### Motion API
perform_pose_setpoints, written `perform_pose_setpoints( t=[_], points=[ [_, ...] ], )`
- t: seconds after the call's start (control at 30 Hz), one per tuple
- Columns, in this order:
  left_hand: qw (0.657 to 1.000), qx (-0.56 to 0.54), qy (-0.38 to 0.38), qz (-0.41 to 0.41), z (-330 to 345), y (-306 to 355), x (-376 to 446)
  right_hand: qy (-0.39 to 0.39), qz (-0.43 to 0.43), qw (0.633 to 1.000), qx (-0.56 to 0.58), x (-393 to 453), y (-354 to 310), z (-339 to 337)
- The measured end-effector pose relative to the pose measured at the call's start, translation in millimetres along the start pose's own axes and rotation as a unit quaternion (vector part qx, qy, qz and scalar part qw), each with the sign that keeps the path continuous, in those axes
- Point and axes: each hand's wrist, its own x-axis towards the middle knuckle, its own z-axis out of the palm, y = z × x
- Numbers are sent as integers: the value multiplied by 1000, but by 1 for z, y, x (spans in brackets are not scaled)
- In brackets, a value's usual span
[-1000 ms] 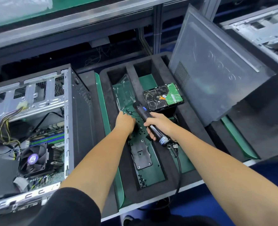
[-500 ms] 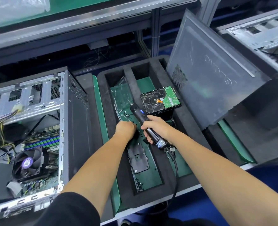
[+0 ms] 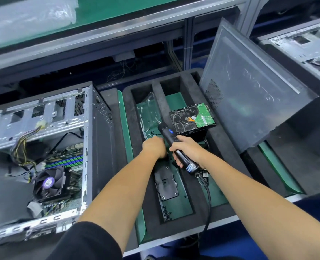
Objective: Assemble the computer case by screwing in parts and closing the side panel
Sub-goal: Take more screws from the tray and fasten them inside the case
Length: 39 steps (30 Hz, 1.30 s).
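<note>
Screws [image 3: 152, 132] lie scattered on the green floor of the left slot of the foam tray [image 3: 221, 147], and the left hand [image 3: 153, 147] is down among them with its knuckles up; its fingertips are hidden, so I cannot tell whether it has pinched one yet. More screws sit in a small heap at the near end of the same slot, beyond a black bracket [image 3: 166, 184]. The right hand [image 3: 185, 150] is wrapped around the driver [image 3: 174, 145], tip pointing away and the cable [image 3: 208, 199] trailing back over the tray's near edge. A hard drive [image 3: 192, 117] rests board-up on a black box just right of the driver's tip. The case [image 3: 42, 156] stands open to the left of the tray, fan and motherboard exposed, and the side panel [image 3: 253, 94] leans tilted at the right, so screwing and closing are both still to come. From here the likely trouble is a fumbled pick: the screws are tiny and a loose pinch could drop one back into the slot or, on the way across, into the case among the board's parts. The driver's tip hovers close to the drive's bare board and could knock it if the right hand swings carelessly. The cable could also snag the tray's edge and drag it.
</note>
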Motion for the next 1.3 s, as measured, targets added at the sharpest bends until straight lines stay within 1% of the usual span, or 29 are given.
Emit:
perform_pose_setpoints(
  t=[0.07,0.13,0.23,0.27,0.3,0.37,0.4,0.5,0.57,0.67,0.77,0.8,0.83,0.87,0.97,1.0,1.03,1.07,1.17,1.2,1.3],
  points=[
    [993,-108,32,-27,-32,-11,-4,14,-1,1000,-15,-5,-4,6],
    [977,-189,83,-55,-69,-28,-6,24,-4,1000,-13,-10,-12,14],
    [925,-346,131,-90,-113,-55,-16,22,-31,999,23,-16,-34,26],
    [899,-402,145,-92,-122,-63,-20,19,-44,998,29,-19,-44,30],
    [864,-471,158,-83,-128,-68,-25,14,-57,998,34,-22,-55,34],
    [777,-604,174,-44,-137,-77,-34,1,-80,996,35,-30,-74,44],
    [746,-640,181,-31,-139,-80,-40,-7,-90,995,32,-34,-82,50],
    [671,-712,206,-6,-144,-93,-59,-23,-112,993,23,-49,-100,74],
    [623,-754,208,10,-145,-105,-74,-24,-127,991,14,-58,-111,93],
    [568,-797,204,26,-145,-131,-101,-22,-141,990,-13,-74,-123,127],
    [510,-832,216,33,-144,-165,-133,-32,-148,988,-33,-92,-128,173],
    [496,-839,219,34,-143,-177,-144,-31,-152,987,-40,-99,-128,189],
    [491,-842,220,36,-141,-189,-156,-27,-157,986,-47,-106,-128,207],
    [493,-841,217,41,-139,-201,-169,-23,-164,985,-51,-112,-127,225],
    [525,-823,206,60,-127,-233,-206,-13,-184,982,-48,-131,-120,277],
    [529,-820,207,66,-121,-244,-218,-9,-192,980,-48,-136,-116,294],
    [521,-823,213,71,-116,-254,-230,-5,-200,979,-51,-141,-112,309],
    [507,-829,224,72,-111,-264,-241,-4,-205,977,-56,-146,-107,324],
    [450,-852,260,54,-94,-290,-269,-5,-204,977,-68,-159,-94,364],
    [437,-859,262,55,-87,-297,-278,-4,-207,976,-70,-164,-90,375],
    [414,-876,237,69,-69,-308,-302,-2,-213,974,-77,-179,-76,403]
  ],
)
